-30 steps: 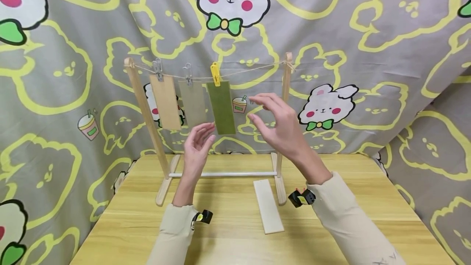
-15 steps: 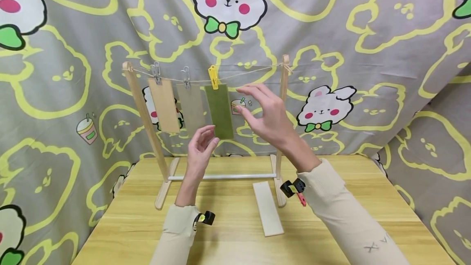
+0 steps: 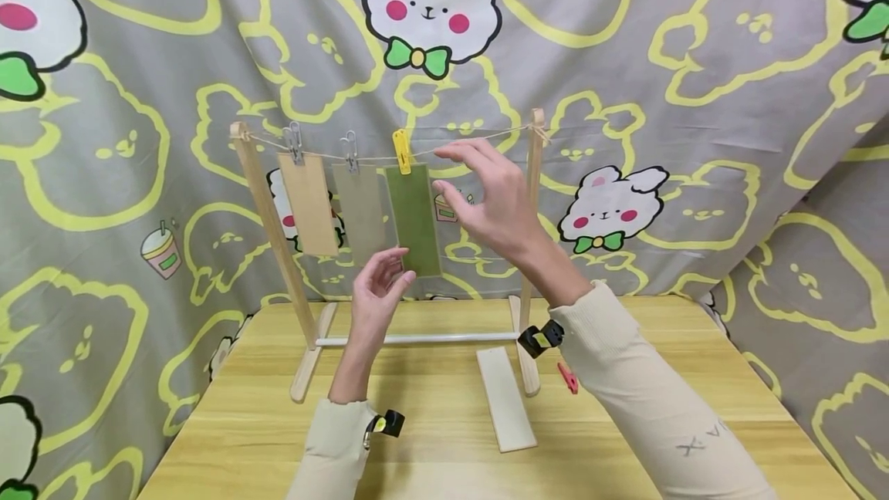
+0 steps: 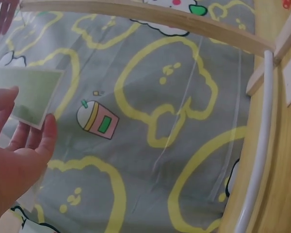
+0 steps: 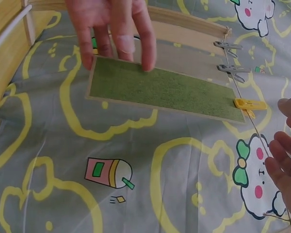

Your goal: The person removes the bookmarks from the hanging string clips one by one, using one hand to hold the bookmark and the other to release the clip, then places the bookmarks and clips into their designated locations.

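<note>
A green rectangular card (image 3: 414, 222) hangs from a string line under a yellow clothespin (image 3: 401, 151). My left hand (image 3: 375, 288) is at the card's lower left edge, fingers loosely bent; in the right wrist view its fingertips meet or nearly meet that edge. To the right of the card, my right hand (image 3: 496, 195) is raised with thumb and fingers apart and nothing between them. A tan card (image 3: 310, 207) and a grey-green card (image 3: 359, 211) hang to the left under grey clothespins (image 3: 295, 143). In the left wrist view the green card's lower corner (image 4: 36, 94) shows.
The wooden rack has a left post (image 3: 274, 230), a right post (image 3: 534, 176) and a white crossbar (image 3: 444, 338). A cream card (image 3: 507, 400) and a red clothespin (image 3: 567, 378) lie on the wooden table (image 3: 437, 454). Patterned cloth (image 3: 590, 37) hangs behind.
My right hand has moved left toward the green card's upper part. The left hand stays near its lower edge. The red clothespin has come fully into view from behind the right arm.
</note>
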Action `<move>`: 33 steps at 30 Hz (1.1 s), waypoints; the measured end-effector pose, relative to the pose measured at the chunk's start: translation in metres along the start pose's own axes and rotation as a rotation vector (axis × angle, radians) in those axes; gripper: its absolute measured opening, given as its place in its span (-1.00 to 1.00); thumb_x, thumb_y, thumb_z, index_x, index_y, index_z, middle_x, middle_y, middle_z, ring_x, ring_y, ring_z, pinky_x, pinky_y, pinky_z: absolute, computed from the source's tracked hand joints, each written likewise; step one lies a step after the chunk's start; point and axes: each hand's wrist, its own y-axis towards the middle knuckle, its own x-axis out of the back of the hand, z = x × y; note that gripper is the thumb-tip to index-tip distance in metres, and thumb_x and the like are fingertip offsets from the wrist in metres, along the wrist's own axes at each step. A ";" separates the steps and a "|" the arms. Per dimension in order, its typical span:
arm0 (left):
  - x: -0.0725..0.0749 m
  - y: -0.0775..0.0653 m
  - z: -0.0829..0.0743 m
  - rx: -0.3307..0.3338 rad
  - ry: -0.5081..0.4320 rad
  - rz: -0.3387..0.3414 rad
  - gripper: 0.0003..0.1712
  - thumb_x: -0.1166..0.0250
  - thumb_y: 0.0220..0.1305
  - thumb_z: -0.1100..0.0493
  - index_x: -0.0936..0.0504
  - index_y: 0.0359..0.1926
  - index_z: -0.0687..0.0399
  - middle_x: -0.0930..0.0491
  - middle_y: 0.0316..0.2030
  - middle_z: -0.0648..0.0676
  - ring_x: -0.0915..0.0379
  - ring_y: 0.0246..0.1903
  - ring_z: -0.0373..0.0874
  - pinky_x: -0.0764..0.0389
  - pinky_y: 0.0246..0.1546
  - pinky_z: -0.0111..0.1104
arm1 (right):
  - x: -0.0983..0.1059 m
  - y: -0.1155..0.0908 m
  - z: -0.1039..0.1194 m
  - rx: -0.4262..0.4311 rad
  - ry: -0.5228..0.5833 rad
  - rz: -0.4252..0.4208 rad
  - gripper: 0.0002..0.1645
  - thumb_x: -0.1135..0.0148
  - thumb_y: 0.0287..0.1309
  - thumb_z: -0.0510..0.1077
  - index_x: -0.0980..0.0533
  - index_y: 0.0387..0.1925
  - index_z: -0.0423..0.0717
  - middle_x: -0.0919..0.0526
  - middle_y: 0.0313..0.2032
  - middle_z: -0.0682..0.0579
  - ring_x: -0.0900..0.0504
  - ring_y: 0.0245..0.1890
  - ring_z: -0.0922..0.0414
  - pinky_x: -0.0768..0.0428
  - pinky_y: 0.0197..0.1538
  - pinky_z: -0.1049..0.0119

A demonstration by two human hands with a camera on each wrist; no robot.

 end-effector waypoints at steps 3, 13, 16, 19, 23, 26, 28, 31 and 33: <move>0.001 -0.003 0.000 0.000 0.001 -0.009 -0.55 -0.31 0.29 0.52 -0.50 0.19 0.45 -0.55 0.19 0.30 -0.51 0.14 -0.01 -0.49 0.32 -0.15 | 0.000 0.006 -0.001 -0.001 -0.011 0.007 -0.59 -0.41 0.25 -0.24 -0.61 0.12 -0.26 -0.67 0.07 -0.12 -0.63 0.11 0.01 -0.54 0.27 0.21; -0.003 -0.005 -0.004 -0.045 -0.011 -0.057 -0.57 -0.33 0.27 0.52 -0.53 0.15 0.50 -0.59 0.11 0.29 -0.52 0.03 -0.06 -0.59 0.15 -0.36 | -0.002 0.025 0.001 -0.083 -0.019 0.084 -0.59 -0.39 0.30 -0.19 -0.61 0.14 -0.21 -0.67 0.08 -0.07 -0.61 0.10 0.05 -0.53 0.23 0.25; -0.003 -0.005 -0.005 -0.058 -0.018 -0.081 -0.58 -0.32 0.24 0.55 -0.54 0.13 0.51 -0.62 0.04 0.23 -0.53 -0.03 -0.08 -0.61 0.10 -0.39 | -0.004 0.030 0.001 -0.096 -0.016 0.089 -0.59 -0.39 0.30 -0.18 -0.62 0.14 -0.19 -0.68 0.08 -0.06 -0.60 0.10 0.07 -0.52 0.23 0.27; -0.003 -0.005 -0.006 -0.071 -0.023 -0.126 -0.59 -0.32 0.19 0.60 -0.54 0.08 0.55 -0.64 -0.04 0.16 -0.55 -0.08 -0.12 -0.64 0.03 -0.42 | -0.006 0.034 0.000 -0.094 -0.018 0.093 -0.58 -0.39 0.30 -0.18 -0.61 0.16 -0.19 -0.68 0.09 -0.06 -0.60 0.10 0.05 -0.51 0.23 0.26; -0.004 -0.005 -0.007 -0.079 -0.026 -0.187 -0.61 -0.32 0.12 0.66 -0.56 0.02 0.59 -0.67 -0.11 0.11 -0.58 -0.13 -0.15 -0.68 -0.03 -0.43 | -0.010 0.039 -0.002 -0.111 -0.018 0.115 -0.59 -0.37 0.31 -0.20 -0.60 0.16 -0.21 -0.67 0.10 -0.08 -0.60 0.11 0.00 -0.51 0.24 0.27; -0.008 -0.005 -0.008 -0.085 -0.029 -0.198 -0.63 -0.33 0.10 0.66 -0.58 -0.01 0.60 -0.69 -0.13 0.10 -0.60 -0.14 -0.17 -0.69 -0.04 -0.42 | -0.012 0.042 -0.004 -0.125 -0.030 0.140 -0.60 -0.35 0.33 -0.22 -0.60 0.16 -0.23 -0.66 0.10 -0.10 -0.60 0.11 -0.02 -0.50 0.25 0.23; -0.010 -0.005 -0.009 -0.096 -0.028 -0.196 -0.64 -0.34 0.11 0.65 -0.58 -0.02 0.61 -0.71 -0.13 0.10 -0.61 -0.14 -0.17 -0.69 -0.02 -0.41 | -0.012 0.044 -0.005 -0.124 -0.037 0.149 -0.61 -0.34 0.34 -0.23 -0.60 0.15 -0.24 -0.65 0.09 -0.12 -0.60 0.10 -0.03 -0.50 0.25 0.19; -0.011 -0.005 -0.010 -0.114 -0.027 -0.202 -0.64 -0.35 0.12 0.64 -0.57 -0.02 0.63 -0.71 -0.12 0.10 -0.61 -0.12 -0.16 -0.68 0.01 -0.39 | -0.013 0.050 -0.004 -0.136 -0.066 0.182 -0.61 -0.31 0.36 -0.20 -0.59 0.17 -0.23 -0.64 0.11 -0.11 -0.59 0.13 -0.01 -0.46 0.29 0.16; -0.009 -0.006 -0.010 -0.122 -0.023 -0.212 -0.65 -0.35 0.12 0.64 -0.58 -0.03 0.63 -0.71 -0.13 0.09 -0.60 -0.13 -0.16 -0.68 0.01 -0.40 | -0.015 0.054 -0.002 -0.151 -0.079 0.212 -0.60 -0.30 0.38 -0.19 -0.58 0.19 -0.21 -0.63 0.13 -0.09 -0.57 0.15 0.02 -0.43 0.32 0.16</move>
